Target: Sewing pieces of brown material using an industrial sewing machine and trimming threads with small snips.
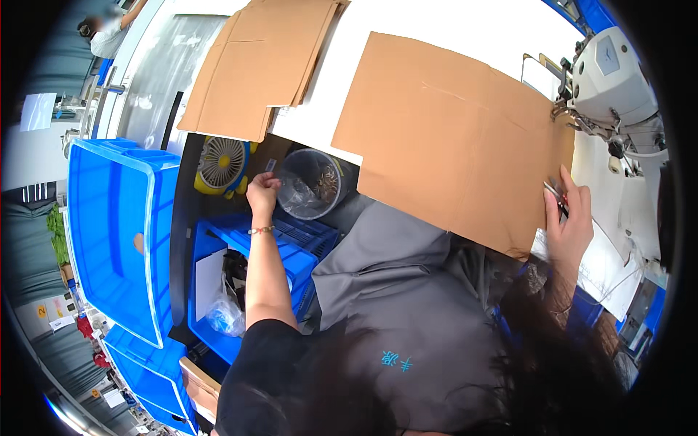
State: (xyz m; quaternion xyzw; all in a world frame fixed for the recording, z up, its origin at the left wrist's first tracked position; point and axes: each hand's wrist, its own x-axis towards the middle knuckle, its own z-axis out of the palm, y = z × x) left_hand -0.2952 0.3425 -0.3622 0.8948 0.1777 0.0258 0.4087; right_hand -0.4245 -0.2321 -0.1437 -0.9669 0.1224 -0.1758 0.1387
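Observation:
My left hand (263, 193) reaches down by the rim of a round grey bin (308, 212). Its fingers are curled together; whatever they pinch, if anything, is too small to make out. Clear plastic and small brown scraps lie in the bin. A small pale label (271, 165) shows just beyond the fingertips. On the right, my right hand (571, 225) is closed around small dark-handled snips (557, 195), at the right edge of a large brown cardboard sheet (454, 138). The sheet lies flat on the white tabletop and overhangs its near edge.
More cardboard (254, 62) is stacked at the far left. A white sewing machine (611, 80) stands at the far right. Beside the bin is a yellow-and-blue fan (222, 163). Blue crates (109, 218) stand at the left, and a blue basket (291, 256) sits below my left forearm.

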